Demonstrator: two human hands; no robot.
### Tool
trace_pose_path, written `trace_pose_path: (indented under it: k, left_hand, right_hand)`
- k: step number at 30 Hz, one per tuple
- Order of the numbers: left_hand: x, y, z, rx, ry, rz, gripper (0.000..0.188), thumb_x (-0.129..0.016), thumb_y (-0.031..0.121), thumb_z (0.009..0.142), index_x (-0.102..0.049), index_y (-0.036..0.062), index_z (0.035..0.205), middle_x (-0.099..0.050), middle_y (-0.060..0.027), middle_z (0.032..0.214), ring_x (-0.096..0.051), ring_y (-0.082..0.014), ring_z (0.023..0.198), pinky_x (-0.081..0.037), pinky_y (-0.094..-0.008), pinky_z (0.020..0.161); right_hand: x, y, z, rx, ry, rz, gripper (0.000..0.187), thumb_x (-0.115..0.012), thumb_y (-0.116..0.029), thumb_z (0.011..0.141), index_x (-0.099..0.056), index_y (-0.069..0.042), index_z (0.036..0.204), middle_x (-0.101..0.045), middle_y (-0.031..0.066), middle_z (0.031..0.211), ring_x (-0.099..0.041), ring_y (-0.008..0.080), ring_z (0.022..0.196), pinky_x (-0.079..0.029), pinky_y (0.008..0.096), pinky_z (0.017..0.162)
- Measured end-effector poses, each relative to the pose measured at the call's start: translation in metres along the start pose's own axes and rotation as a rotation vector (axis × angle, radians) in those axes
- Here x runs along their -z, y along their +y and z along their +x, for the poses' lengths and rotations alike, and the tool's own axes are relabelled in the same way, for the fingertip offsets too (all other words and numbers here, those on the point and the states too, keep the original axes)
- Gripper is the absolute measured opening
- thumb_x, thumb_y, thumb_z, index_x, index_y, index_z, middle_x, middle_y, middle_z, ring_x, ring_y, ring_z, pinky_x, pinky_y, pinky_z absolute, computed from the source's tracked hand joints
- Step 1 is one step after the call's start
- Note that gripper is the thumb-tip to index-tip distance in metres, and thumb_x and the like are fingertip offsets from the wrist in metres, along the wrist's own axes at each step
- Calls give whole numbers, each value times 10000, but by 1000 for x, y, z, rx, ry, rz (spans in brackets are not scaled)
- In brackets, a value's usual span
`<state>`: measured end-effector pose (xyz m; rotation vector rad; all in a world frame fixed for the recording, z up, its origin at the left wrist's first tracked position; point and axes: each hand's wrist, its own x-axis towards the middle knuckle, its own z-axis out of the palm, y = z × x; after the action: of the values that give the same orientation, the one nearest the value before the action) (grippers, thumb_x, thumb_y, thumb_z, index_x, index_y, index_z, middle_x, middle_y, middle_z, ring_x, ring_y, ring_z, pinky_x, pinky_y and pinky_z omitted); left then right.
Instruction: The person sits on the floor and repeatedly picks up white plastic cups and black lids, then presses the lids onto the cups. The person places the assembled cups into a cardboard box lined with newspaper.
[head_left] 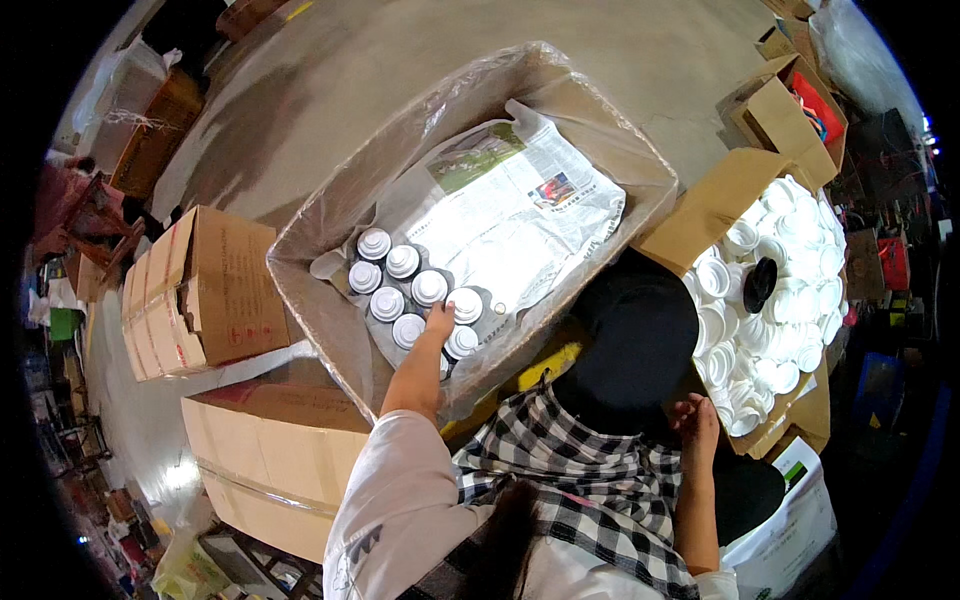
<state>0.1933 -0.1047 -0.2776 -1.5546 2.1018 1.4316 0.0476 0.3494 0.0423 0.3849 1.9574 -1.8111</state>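
Inside a plastic-lined carton (655,185) stand several white stepped round pieces (374,243) with dark bands below them, grouped at its near left. My left hand (438,320) reaches in among them, its fingers closed at the side of one white stepped round piece (466,306). A sheet of newspaper (500,215) covers much of the carton's bottom. Above my lap, my right hand (695,418) is loosely curled with gaps between the fingers, and nothing shows in it. It is nearest to an open carton (690,235) heaped with white round caps (770,320).
A dark oval object (760,285) lies on the heaped caps. Two closed cartons (235,285) (280,465) sit left of the lined one. Farther right is a smaller open carton (785,115) with red contents. A white printed sack (790,530) lies at lower right.
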Motion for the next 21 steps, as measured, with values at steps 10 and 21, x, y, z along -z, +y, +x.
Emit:
trace_pose_path:
  k: [10,21]
  left_hand:
    - [17,48,-72,-67,-150,699,827,-699,519,600,-469,-41,1164,-305,-233,1359,-475,-367,1117,-396,-376,948]
    - [28,35,-57,-231,227,380,638,-714,272,674,-445,43,1206,-463,-188,1175,-407,-351,1119,-349,-391,952]
  right_hand:
    - [15,-1,-7,-26,93,-20,305,-453,-331,921,-531,-56,1026,-607,60,833,-565,127,739,-438,255,621]
    - [32,14,4,-23,18,52,286,-457,-320,922,-533,-63,1020,-600,37,815,-542,101,705,-426,231,591]
